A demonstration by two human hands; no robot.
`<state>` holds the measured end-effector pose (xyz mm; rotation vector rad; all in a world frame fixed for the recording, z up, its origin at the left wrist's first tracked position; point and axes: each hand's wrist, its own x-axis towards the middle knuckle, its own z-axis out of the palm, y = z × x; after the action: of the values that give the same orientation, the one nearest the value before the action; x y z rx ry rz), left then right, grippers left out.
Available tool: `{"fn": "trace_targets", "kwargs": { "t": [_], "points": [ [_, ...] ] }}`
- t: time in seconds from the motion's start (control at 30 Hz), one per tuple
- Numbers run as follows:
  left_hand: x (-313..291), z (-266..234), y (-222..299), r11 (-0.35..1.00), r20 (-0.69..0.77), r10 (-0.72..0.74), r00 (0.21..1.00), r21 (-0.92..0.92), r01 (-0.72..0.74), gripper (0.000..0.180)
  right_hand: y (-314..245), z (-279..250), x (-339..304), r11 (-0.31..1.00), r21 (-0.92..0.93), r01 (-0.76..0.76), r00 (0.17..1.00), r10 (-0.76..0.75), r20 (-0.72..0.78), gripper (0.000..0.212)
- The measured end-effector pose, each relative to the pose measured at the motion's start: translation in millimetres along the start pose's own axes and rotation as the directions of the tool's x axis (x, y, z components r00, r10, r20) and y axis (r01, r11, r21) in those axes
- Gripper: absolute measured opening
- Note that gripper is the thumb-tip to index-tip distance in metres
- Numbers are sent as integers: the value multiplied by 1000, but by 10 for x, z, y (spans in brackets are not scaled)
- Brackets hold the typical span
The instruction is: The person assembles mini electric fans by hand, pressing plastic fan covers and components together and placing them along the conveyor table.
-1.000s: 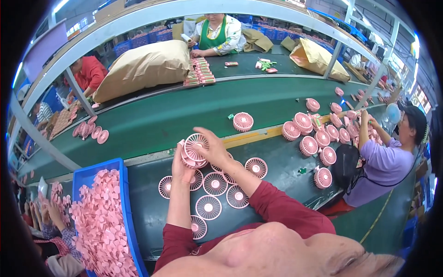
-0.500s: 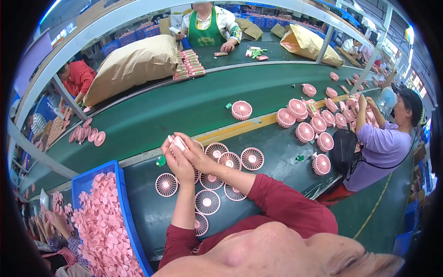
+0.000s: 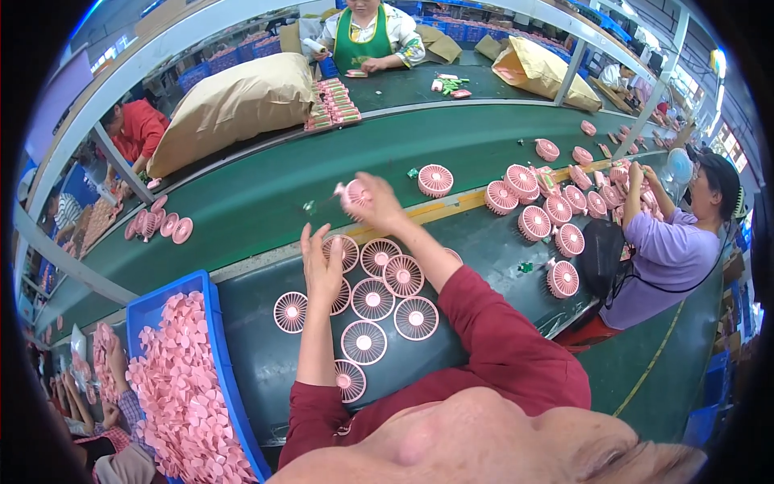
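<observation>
Over the near edge of the green belt, my right hand (image 3: 379, 207) grips a round pink fan head (image 3: 355, 198). A small green circuit board (image 3: 309, 207) is just left of the fan head, apparently hanging from its wire. Nearer to me, my left hand (image 3: 322, 270) is empty, its fingers spread and pointing away. Around and under my forearms lie several flat pink fan grilles (image 3: 364, 343) with spokes, some overlapping, on the dark worktable (image 3: 258, 367).
At my left stands a blue bin (image 3: 211, 323) full of pink fan blades (image 3: 181, 379). The green conveyor belt (image 3: 274, 189) carries a fan head (image 3: 435, 181). More fan heads (image 3: 534, 223) crowd before a co-worker in purple (image 3: 657, 250). Across sits a person in a green apron (image 3: 360, 48).
My hands were cupped together around the pink piece; now they are apart. My right hand has moved away and right with the fan head, while the left has let go and opened.
</observation>
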<state>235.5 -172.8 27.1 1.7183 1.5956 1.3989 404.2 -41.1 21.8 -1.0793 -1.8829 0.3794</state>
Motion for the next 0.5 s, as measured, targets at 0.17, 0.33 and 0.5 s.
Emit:
{"fn": "trace_targets", "kwargs": {
  "t": [0.17,0.33,0.5],
  "points": [
    [-12,-124,294,984,-15,130,991,125,-127,45,325,-654,-454,958,-280,-65,997,51,-56,69],
    [-49,-273,298,960,-31,190,981,215,-179,37,38,-1173,-1296,969,-227,-102,961,155,230,68],
    [-4,-359,398,930,-12,306,952,219,-296,30,157,-1080,-1783,947,-313,79,992,-42,123,67]
  ]
}}
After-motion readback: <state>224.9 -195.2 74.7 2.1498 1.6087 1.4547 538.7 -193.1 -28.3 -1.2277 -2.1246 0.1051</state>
